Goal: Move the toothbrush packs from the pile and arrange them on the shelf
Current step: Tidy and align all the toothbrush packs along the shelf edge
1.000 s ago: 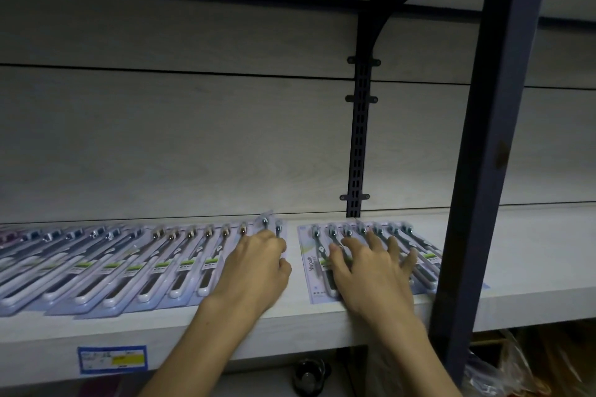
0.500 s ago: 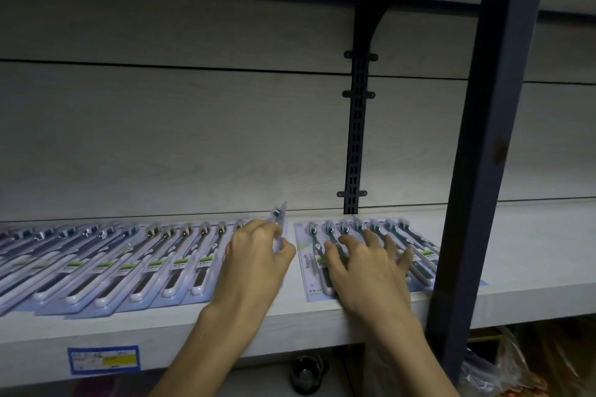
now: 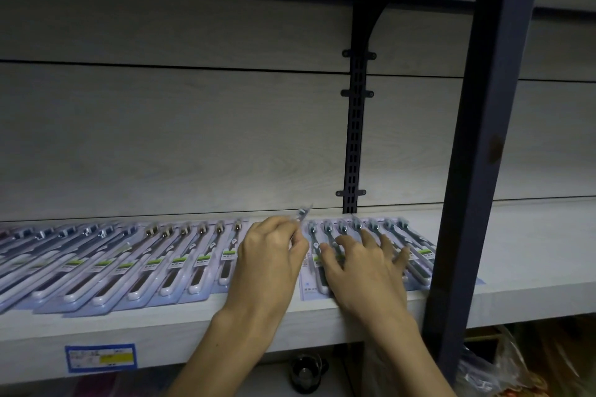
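From the head camera, a pale grey wood-grain shelf (image 3: 532,255) runs across the lower half of the view, its front edge catching light and carrying a blue-framed price label with a yellow bar (image 3: 100,359) at the left.

A long fanned row of blue-carded toothbrush packs with white handles (image 3: 135,264) overlaps from the left border up to the left hand (image 3: 271,255); their lower ends stop just short of the shelf's front edge.

The left hand has its fingers curled round a single clear-fronted toothbrush pack (image 3: 303,215), whose top end is tilted up off the shelf, in the narrow gap between the two groups.

The right hand (image 3: 364,264) lies with fingers spread and nearly straight, pressing flat on a smaller fanned group of toothbrush packs (image 3: 416,251). This group's near ends reach almost to the shelf lip, and its right side sits close to the dark blue metal upright post (image 3: 474,151) that crosses the front of the shelf.

Right of that post the shelf board shows bare surface up to the picture's border.

Behind, the grey panelled back wall (image 3: 161,138) carries a black slotted bracket rail (image 3: 354,132), ending at the shelf's rear edge just behind the right-hand group.

Under the shelf, crinkled clear plastic bags (image 3: 503,364) show at the lower right.
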Motion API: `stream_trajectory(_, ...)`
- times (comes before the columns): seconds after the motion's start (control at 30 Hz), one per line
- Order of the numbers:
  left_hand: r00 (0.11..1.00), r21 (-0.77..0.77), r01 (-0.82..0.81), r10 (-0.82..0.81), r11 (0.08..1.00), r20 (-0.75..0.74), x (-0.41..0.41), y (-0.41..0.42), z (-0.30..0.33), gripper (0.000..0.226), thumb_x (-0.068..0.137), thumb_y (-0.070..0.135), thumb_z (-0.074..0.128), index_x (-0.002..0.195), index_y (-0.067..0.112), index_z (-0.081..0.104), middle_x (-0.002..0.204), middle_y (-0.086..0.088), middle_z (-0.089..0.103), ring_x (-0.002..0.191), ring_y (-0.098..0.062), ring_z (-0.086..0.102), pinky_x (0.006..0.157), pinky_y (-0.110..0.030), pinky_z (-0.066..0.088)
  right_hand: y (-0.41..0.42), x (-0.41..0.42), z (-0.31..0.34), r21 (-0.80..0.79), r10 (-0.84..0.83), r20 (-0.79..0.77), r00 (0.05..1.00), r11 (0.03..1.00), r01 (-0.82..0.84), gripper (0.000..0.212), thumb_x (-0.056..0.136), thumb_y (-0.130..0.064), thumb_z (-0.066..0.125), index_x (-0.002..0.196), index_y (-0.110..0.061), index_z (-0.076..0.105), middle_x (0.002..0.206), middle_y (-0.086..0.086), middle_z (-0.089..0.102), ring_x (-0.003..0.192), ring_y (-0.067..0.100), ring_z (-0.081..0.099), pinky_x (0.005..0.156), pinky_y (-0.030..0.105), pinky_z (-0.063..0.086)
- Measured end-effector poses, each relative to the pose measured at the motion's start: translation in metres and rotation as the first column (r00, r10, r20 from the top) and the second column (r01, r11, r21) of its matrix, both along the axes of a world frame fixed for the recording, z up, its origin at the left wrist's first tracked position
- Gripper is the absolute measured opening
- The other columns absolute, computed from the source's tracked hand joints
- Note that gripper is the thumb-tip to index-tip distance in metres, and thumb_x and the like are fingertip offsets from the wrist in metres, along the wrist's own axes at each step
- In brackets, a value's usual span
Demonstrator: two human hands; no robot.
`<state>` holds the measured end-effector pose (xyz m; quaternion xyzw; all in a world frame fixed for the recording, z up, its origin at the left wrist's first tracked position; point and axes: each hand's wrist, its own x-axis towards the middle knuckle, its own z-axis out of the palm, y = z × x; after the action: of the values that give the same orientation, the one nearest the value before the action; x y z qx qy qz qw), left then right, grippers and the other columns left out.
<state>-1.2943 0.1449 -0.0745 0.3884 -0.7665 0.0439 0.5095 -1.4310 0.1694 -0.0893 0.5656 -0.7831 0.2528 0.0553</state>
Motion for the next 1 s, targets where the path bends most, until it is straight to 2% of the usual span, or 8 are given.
stream_trajectory(0.13, 0.998, 0.042, -0.025, 0.022, 0.999, 0.061, -0.001, -0.001, -0.007, 0.008, 0.076, 0.002, 0.069, 0.069, 0.006, 0.069, 0.077, -0.005, 0.067, 0.07, -0.022, 0.062, 0.064, -0.028, 0.05, -0.001, 0.0, 0.0, 0.005, 0.0, -0.001, 1.0, 1.0, 0.0, 0.055, 0.093, -0.059, 0.026, 0.138, -0.032, 0.044, 0.154, 0.008, 0.029, 0.144, 0.035, 0.013, 0.114, 0.062, -0.001)
stream_trajectory(0.27, 0.992, 0.115, -0.045, 0.031, 0.992, 0.12, -0.002, 0.001, -0.016, 0.001, 0.073, 0.004, 0.073, 0.072, 0.003, 0.073, 0.078, -0.006, 0.068, 0.07, -0.024, 0.065, 0.063, -0.033, 0.056, -0.001, 0.0, 0.0, 0.012, 0.002, -0.006, 1.0, 1.0, -0.002, 0.055, 0.094, -0.059, 0.025, 0.138, -0.032, 0.044, 0.154, 0.008, 0.029, 0.144, 0.035, 0.012, 0.113, 0.061, -0.002)
stream_trajectory(0.4, 0.988, 0.154, -0.041, 0.017, 0.987, 0.152, -0.004, 0.008, -0.013, 0.019, 0.085, 0.02, 0.061, 0.086, 0.006, 0.075, 0.095, -0.002, 0.066, 0.088, -0.02, 0.063, 0.079, -0.031, 0.05, -0.001, 0.0, 0.0, 0.018, 0.001, -0.002, 1.0, 1.0, -0.001, 0.055, 0.094, -0.06, 0.026, 0.137, -0.032, 0.046, 0.153, 0.008, 0.031, 0.144, 0.035, 0.013, 0.113, 0.061, -0.002)
stream_trajectory(0.5, 0.987, 0.201, -0.056, 0.024, 0.978, 0.159, -0.007, 0.014, -0.009, 0.031, 0.09, 0.031, 0.048, 0.083, 0.014, 0.072, 0.093, 0.0, 0.06, 0.087, -0.015, 0.056, 0.074, -0.023, 0.04, -0.001, 0.0, 0.001, 0.017, 0.001, 0.002, 1.0, 1.0, -0.001, 0.054, 0.093, -0.06, 0.027, 0.134, -0.032, 0.049, 0.15, 0.008, 0.035, 0.142, 0.035, 0.016, 0.113, 0.06, 0.0)
stream_trajectory(0.67, 0.965, 0.296, -0.091, 0.01, 0.951, 0.264, -0.012, 0.015, -0.008, 0.031, 0.089, 0.027, 0.043, 0.078, 0.015, 0.069, 0.094, -0.004, 0.055, 0.089, -0.021, 0.054, 0.077, -0.029, 0.038, 0.0, 0.0, 0.001, 0.015, 0.005, 0.013, 1.0, 1.0, -0.005, 0.053, 0.094, -0.058, 0.027, 0.132, -0.032, 0.051, 0.149, 0.008, 0.037, 0.142, 0.034, 0.017, 0.113, 0.06, 0.001)
stream_trajectory(0.87, 0.961, 0.349, -0.071, -0.029, 0.934, 0.274, -0.012, 0.01, -0.008, 0.028, 0.09, 0.026, 0.043, 0.079, 0.014, 0.066, 0.093, -0.003, 0.049, 0.088, -0.017, 0.051, 0.074, -0.023, 0.035, 0.002, 0.001, 0.002, 0.01, 0.016, 0.031, 0.999, 1.0, -0.017, 0.049, 0.095, -0.055, 0.026, 0.128, -0.032, 0.054, 0.145, 0.006, 0.041, 0.141, 0.033, 0.02, 0.113, 0.06, 0.003)
stream_trajectory(0.93, 0.965, 0.33, -0.043, -0.046, 0.943, 0.258, -0.01, 0.011, -0.008, 0.024, 0.091, 0.022, 0.043, 0.093, 0.016, 0.067, 0.096, -0.001, 0.052, 0.095, -0.016, 0.053, 0.074, -0.019, 0.032, 0.002, 0.001, 0.002, 0.006, 0.014, 0.036, 0.999, 1.0, -0.015, 0.048, 0.096, -0.054, 0.027, 0.128, -0.032, 0.054, 0.145, 0.006, 0.042, 0.141, 0.033, 0.021, 0.113, 0.06, 0.003)
stream_trajectory(1.0, 0.975, 0.317, -0.017, -0.055, 0.948, 0.216, -0.007, 0.011, -0.007, 0.032, 0.091, 0.017, 0.043, 0.116, 0.018, 0.063, 0.109, -0.001, 0.059, 0.104, -0.015, 0.054, 0.08, -0.017, 0.035, 0.002, 0.001, 0.002, 0.007, 0.011, 0.035, 0.999, 1.0, -0.012, 0.048, 0.096, -0.054, 0.026, 0.128, -0.032, 0.053, 0.145, 0.006, 0.042, 0.141, 0.033, 0.022, 0.114, 0.06, 0.003)
